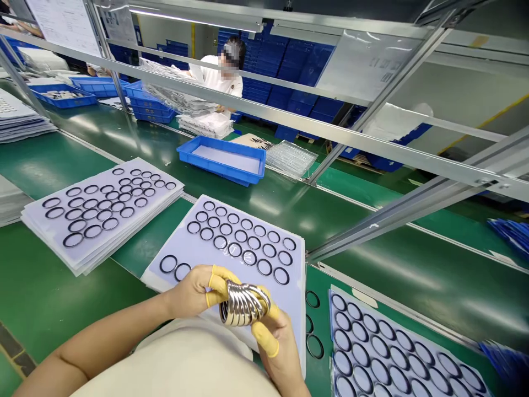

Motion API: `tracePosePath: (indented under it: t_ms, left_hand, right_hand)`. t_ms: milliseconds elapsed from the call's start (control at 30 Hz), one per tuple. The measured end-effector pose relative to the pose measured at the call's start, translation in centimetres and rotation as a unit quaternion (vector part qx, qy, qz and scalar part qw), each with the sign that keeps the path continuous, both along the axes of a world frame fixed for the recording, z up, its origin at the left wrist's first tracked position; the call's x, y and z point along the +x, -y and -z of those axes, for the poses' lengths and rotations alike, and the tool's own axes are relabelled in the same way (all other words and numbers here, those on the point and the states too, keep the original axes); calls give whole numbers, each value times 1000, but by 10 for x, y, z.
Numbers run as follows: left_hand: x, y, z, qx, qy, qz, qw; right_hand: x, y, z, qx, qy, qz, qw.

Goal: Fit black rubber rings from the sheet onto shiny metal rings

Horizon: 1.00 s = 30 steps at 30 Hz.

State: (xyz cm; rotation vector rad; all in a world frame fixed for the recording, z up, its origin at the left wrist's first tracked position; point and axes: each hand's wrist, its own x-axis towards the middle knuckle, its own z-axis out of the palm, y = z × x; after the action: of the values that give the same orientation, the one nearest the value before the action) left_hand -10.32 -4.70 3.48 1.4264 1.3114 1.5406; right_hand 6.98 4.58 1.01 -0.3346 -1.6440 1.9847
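Between my two hands, above the near edge of a white sheet stack, is a row of shiny metal rings, fanned and overlapping. My left hand, in yellow finger cots, grips the row's left end with thumb and fingers. At the right end, the fingers of my right hand close behind the rings, its thumb low at the front. Dark-edged rings lie in rows on the far part of that stack. A couple more rings lie beside my left hand.
Left stands another stack of sheets with rings on top. To the right lies a ring-covered sheet, with a few loose rings on the green table beside it. A blue tray sits beyond. Metal rails cross ahead; a person works behind them.
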Motion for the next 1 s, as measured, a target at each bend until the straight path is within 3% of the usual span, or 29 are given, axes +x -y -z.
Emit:
tracePosePath:
  t_ms: [133, 300, 433, 500, 567, 667, 833, 1000]
  left_hand:
    - [-1, 1, 6, -36, 54, -21, 998]
    - [-7, 9, 18, -46, 117, -43, 991]
    - [-24, 25, 33, -49, 209, -142, 966]
    - [-38, 37, 42, -66, 282, -223, 931]
    - [-54, 53, 51, -75, 340, -308, 885]
    - [-74, 81, 62, -68, 366, -401, 837]
    - [-79, 116, 76, -74, 358, -445, 817]
    - [-73, 124, 92, -85, 349, -427, 830]
  right_hand:
    - [-3, -3, -4, 54, 48, 4, 997]
    - [-20, 0, -5, -8, 71, -11, 997]
    - [-35, -4, 7, -19, 131, 41, 990]
    - [-48, -11, 17, 47, 150, 67, 985]
    - [-68, -17, 29, 209, 149, 77, 963]
    - [-110, -20, 55, 441, 136, 62, 885]
    - [-181, -8, 105, 563, 143, 0, 814]
    - [-216, 6, 127, 640, 174, -53, 747]
